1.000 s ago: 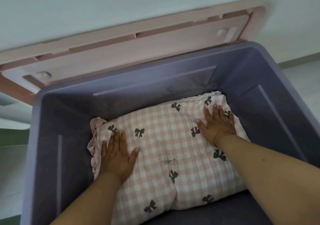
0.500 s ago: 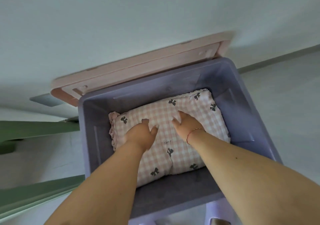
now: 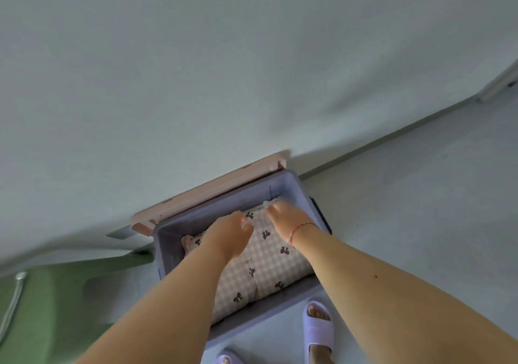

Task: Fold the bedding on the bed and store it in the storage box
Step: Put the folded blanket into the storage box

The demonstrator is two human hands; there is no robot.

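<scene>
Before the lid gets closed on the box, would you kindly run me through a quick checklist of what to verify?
1. Folded bedding inside the storage box: ok.
2. Fabric below the rim all round: cannot tell, the arms cover part of it.
3. Pink lid within reach, standing open behind the box: ok.
4. Left hand out of the box: not ok, over the bedding.
5. Right hand out: not ok, blurred at the far edge.

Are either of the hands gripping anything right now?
Cannot be told: both the left hand and right hand are motion-blurred above the folded bedding in the storage box.
</scene>
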